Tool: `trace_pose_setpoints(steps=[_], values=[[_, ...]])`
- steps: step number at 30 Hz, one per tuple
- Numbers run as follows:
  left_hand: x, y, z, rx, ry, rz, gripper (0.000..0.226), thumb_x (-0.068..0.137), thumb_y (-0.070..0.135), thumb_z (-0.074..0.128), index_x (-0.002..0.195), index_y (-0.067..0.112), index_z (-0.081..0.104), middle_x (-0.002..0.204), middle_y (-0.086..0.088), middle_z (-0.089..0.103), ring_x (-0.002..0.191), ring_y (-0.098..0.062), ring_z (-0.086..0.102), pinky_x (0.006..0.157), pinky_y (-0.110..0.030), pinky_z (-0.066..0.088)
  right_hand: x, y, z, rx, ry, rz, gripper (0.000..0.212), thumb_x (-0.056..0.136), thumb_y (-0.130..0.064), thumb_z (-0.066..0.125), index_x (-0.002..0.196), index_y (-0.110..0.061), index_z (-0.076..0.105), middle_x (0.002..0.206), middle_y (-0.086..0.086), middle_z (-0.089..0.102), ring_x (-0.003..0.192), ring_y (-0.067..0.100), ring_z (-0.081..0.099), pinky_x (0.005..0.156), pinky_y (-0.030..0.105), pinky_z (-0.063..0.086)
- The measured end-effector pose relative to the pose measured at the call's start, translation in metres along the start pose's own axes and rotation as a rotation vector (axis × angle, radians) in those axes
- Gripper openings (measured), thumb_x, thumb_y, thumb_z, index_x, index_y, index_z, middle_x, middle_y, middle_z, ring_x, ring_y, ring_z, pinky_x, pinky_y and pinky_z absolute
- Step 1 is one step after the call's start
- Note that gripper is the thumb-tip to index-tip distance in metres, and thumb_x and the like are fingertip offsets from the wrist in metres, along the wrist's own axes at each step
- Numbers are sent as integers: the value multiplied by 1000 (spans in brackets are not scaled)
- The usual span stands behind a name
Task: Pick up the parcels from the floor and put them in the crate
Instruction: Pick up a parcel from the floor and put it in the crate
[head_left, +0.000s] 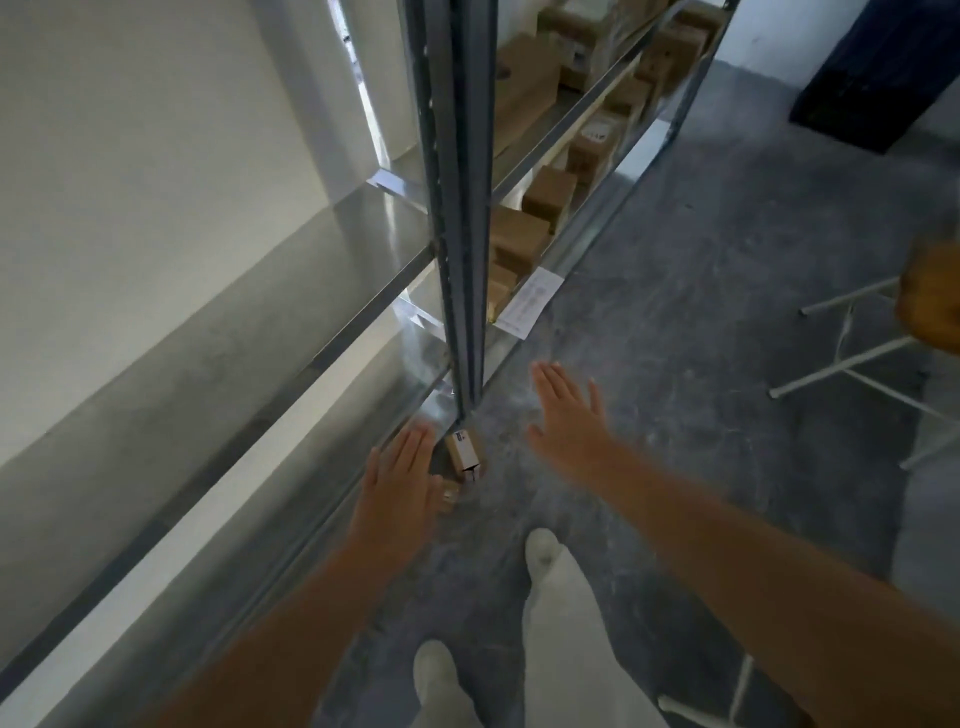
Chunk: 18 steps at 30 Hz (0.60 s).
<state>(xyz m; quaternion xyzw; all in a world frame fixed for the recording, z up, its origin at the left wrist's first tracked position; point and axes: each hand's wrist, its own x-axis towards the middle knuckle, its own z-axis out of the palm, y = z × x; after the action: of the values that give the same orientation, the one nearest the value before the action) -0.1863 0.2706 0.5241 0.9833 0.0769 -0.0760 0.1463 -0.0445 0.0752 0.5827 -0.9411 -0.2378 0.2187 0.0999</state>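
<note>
A small brown cardboard parcel (463, 453) with a white label lies on the grey floor at the foot of a metal shelf post. A second small parcel (450, 494) peeks out just beside my left hand (396, 478). That hand is stretched out flat, fingers straight, right next to both parcels and holding nothing. My right hand (569, 413) hovers flat and empty above the floor, to the right of the parcels. No crate can be made out for certain.
A metal shelf rack (462, 208) runs away from me, its lower levels stocked with several brown boxes (519, 239). A white sheet (530, 301) hangs on the shelf edge. A stool with white legs (857, 353) stands at right, a dark container (878, 78) far right. My legs and white shoes (543, 551) are below.
</note>
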Motion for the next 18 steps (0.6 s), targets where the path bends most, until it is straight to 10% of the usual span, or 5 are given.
trace_pose_setpoints(steps=[8, 18], values=[[75, 18, 68, -120, -80, -221, 61, 103, 42, 16, 128, 6, 59, 125, -13, 66, 112, -31, 66, 82, -53, 54, 100, 71, 42, 14, -240, -23, 79, 100, -30, 42, 157, -16, -11, 165, -1, -10, 151, 16, -13, 119, 50, -9], [174, -20, 308, -597, -153, -615, 65, 89, 48, 37, 136, 4, 49, 135, -20, 53, 124, -42, 51, 102, -55, 44, 241, 139, 247, 124, -450, 32, 75, 100, -31, 44, 158, -13, 0, 166, 2, 4, 152, 18, 4, 122, 49, 6]])
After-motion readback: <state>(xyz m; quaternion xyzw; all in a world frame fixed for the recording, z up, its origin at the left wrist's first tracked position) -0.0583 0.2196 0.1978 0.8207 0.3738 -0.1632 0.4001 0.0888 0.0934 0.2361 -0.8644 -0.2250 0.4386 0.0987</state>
